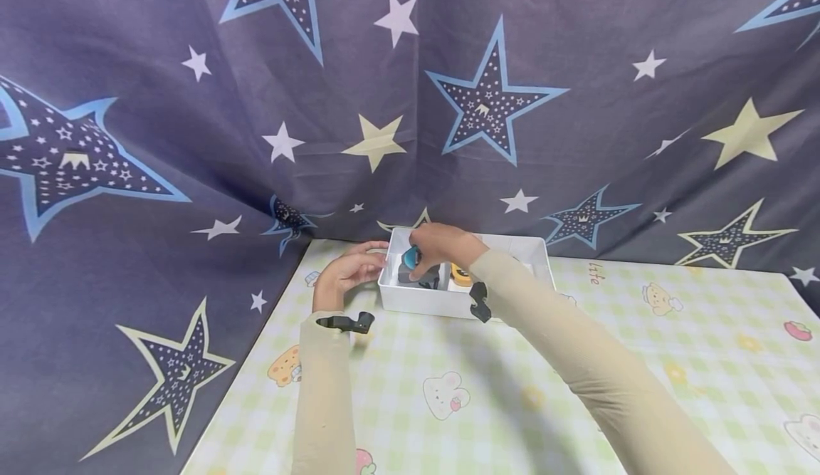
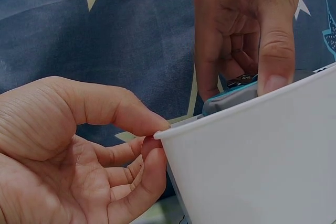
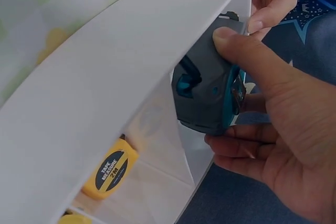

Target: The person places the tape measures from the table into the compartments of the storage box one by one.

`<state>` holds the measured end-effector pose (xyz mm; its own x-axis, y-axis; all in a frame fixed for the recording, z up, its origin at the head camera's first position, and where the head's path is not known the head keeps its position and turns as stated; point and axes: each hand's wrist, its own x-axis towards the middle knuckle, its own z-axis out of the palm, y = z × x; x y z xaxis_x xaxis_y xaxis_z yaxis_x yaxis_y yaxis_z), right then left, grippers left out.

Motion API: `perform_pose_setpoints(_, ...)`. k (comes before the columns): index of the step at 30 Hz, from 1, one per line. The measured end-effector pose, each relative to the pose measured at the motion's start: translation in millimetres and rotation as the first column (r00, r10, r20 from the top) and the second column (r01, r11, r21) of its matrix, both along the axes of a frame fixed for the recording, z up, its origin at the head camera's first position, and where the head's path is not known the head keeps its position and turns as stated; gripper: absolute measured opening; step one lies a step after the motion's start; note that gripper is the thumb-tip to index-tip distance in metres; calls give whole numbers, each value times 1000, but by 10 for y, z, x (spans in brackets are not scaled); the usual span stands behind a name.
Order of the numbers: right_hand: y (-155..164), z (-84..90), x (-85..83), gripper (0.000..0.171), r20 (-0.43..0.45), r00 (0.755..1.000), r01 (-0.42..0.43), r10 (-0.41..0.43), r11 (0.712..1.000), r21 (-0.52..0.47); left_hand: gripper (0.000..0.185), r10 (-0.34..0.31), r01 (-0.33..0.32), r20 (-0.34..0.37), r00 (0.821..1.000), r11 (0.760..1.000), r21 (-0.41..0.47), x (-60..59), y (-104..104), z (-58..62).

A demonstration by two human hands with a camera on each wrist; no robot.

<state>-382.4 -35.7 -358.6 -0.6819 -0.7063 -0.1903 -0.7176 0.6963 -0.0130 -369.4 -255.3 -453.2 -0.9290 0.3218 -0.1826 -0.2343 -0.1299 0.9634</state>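
You're gripping a matt grey-and-teal plastic tape measure (image 3: 207, 93) over a smooth, matt white plastic box (image 1: 435, 298); soft printed cloth (image 1: 448, 105) is hanging behind.

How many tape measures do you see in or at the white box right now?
3: a grey-teal tape measure gripped by the right hand at the white box corner; a yellow one in the next compartment; another yellow edge below. More may be hidden.
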Motion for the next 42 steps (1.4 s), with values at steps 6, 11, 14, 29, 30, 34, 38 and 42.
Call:
perform_pose_setpoints(6,-23,-13,-20,40,0,1000,11,-11,1000,-6,62,-3,3,-8,1000,1000,-2,-2,7,-13)
perform_pose_setpoints(11,-51,-28,-28,42,-31,999,18,-17,1000,7,61,-4,4,-10,1000,1000,-2,-17,6,-20)
perform_pose_setpoints(14,-59,-50,-29,44,-91,996,15,-13,999,28,61,-4,4,-4,1000,1000,0,-23,4,-23)
perform_pose_setpoints(29,13,-231,-96,63,-193,981,34,-19,997,73,65,-22,22,-9,1000,1000,-8,-29,-6,-25)
perform_pose_setpoints(30,12,-234,-97,63,-188,982,37,-23,997,73,65,-20,20,-10,1000,1000,-10,-25,-5,-24)
perform_pose_setpoints(34,16,-252,-95,64,-168,985,49,-35,996,77,63,-14,14,-19,1000,1000,-15,-22,2,-25)
perform_pose_setpoints(38,35,-287,-82,67,-179,983,40,-25,996,79,62,-9,8,-26,1000,1000,-25,-24,2,-32)
perform_pose_setpoints(42,56,-322,-66,69,-198,980,38,-21,996,85,63,-3,2,-25,1000,999,-38,-25,-5,-34)
